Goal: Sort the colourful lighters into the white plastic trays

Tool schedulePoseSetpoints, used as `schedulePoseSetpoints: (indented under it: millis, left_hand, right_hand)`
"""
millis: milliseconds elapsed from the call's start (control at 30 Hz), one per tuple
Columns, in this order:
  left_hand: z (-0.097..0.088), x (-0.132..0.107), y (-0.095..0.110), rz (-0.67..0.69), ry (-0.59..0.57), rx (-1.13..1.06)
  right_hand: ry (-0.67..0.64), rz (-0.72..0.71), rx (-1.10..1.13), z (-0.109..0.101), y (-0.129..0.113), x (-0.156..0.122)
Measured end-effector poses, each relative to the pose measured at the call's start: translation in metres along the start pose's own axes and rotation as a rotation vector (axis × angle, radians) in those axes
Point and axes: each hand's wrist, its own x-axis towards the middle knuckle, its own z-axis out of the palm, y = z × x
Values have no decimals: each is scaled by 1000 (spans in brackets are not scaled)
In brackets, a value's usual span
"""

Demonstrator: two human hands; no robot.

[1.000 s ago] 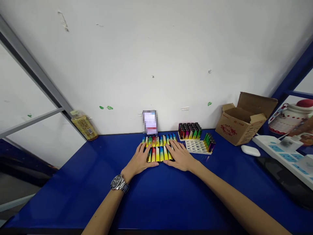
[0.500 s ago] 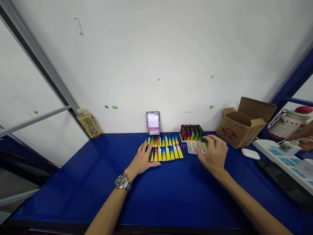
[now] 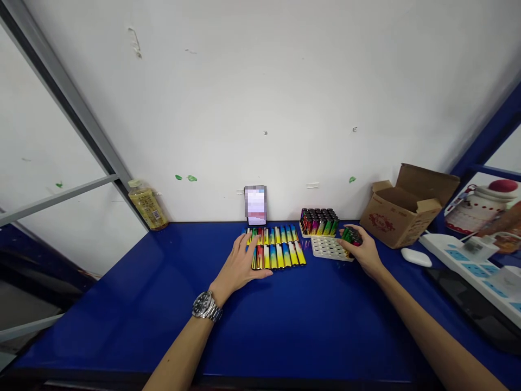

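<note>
Two rows of colourful lighters (image 3: 279, 245) lie flat on the blue table (image 3: 285, 326). My left hand (image 3: 242, 263), with a wristwatch, rests flat on the left end of these rows, fingers spread. To the right stands a white holed tray (image 3: 328, 247) with a full block of upright lighters (image 3: 318, 221) at its back. My right hand (image 3: 363, 251) curls round the tray's right end, against a small cluster of upright lighters (image 3: 350, 235) there.
A phone (image 3: 255, 205) leans on the wall behind the rows. A drink bottle (image 3: 147, 207) stands at the left, an open cardboard box (image 3: 408, 205) at the right. A white mouse-like object (image 3: 415, 256), a power strip (image 3: 476, 266) and another person's hand (image 3: 504, 220) are further right.
My right hand left the flat lighters, swept right over the tray, and now cups its right end. The left hand stayed on the rows.
</note>
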Motion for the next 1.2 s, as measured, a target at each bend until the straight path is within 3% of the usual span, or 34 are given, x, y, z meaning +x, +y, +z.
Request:
schedulePoseSetpoints:
  millis: [67,133,233,300,400,500,600,733,867,1033,1200]
  left_hand:
    - [0,4,27,104,17,0]
    - [7,10,62,270,-54,-5]
    - [30,26,116,452,-166,7]
    - [51,41,143,470,-173,37]
    - [79,59,165,393,-201,97]
    - [93,67,170,358,-225,126]
    - [95,64,168,377,-212,140]
    - [92,60,166,403,-222,172]
    - [95,65,166,404,-247,164]
    - [91,73,174,433,-144,113]
    - [63,30,161,660,-77,7]
  right_hand:
    - [12,-13,-24,1,0,-2]
    - [-9,-31,-35,2,0,-3]
    - [-46,-36,-3,5,-2,-5]
    - [-52,-36,15,6,-5,-6]
    - [-51,-57,18,7,-10,-7]
    - [-54,-80,29,9,-13,-10]
    - [-35,-74,68,8,-16,-7]
    - [184,-114,252,-5,-38,9]
    - [56,-149,419,-12,-76,17]
    - [-156,19,592,17,-107,-8]
    - [-283,230,741,46,-116,-35]
